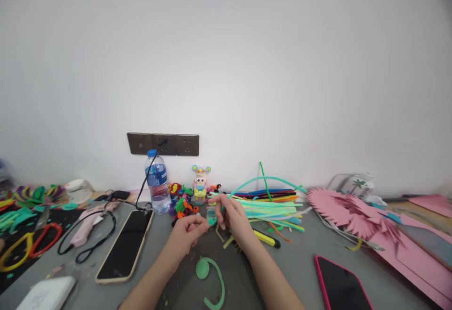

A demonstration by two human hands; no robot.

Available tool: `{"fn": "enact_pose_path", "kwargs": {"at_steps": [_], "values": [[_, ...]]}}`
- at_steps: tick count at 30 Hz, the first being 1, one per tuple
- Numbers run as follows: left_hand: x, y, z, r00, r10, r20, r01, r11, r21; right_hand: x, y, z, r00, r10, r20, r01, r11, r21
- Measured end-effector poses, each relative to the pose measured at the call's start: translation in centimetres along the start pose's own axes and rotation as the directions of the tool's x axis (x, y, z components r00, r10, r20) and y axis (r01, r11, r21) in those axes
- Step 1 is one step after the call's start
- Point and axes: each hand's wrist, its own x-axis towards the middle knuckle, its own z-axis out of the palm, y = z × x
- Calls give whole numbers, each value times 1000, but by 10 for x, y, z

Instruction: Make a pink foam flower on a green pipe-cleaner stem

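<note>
My left hand (189,234) is closed, its fingertips pinched at a small teal coil (212,221) between the hands. My right hand (231,216) is raised beside it, fingers bent together around a long teal pipe cleaner (263,178) that arches away to the right. Below the hands, a pale green pipe cleaner (221,279) with a flat spiral disc at one end lies curved on the grey table mat (289,277). Behind my right hand is a bundle of pipe cleaners (275,209) in green, yellow and blue tones.
A water bottle (158,183), small figurine (200,185) and phone (127,244) stand or lie left of centre. Scissors (31,246) are far left. A yellow cutter (267,239), pink-cased phone (341,284) and pink paper fans (353,213) are to the right.
</note>
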Motion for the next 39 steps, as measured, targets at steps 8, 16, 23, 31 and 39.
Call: {"fn": "enact_pose_path", "kwargs": {"at_steps": [8, 16, 23, 31, 39], "values": [[5, -3, -1, 999, -8, -46, -4, 967, -253, -2, 1, 5, 993, 16, 120, -29, 994, 104], [1, 1, 1, 999, -7, 37, 15, 974, -225, -5, -6, 7, 993, 24, 117, -16, 997, -70], [-9, 3, 4, 975, -76, 209, 64, 996, 64, -7, 2, 11, 971, 69, 230, -35, 988, -149], [5, -5, -5, 999, -27, -33, 19, 978, -208, 1, 6, 7, 999, -49, -15, 49, 999, -22], [4, -2, -5, 999, 15, -47, -27, 962, -272, -3, 8, 13, 993, -32, 110, 37, 998, -49]]}}
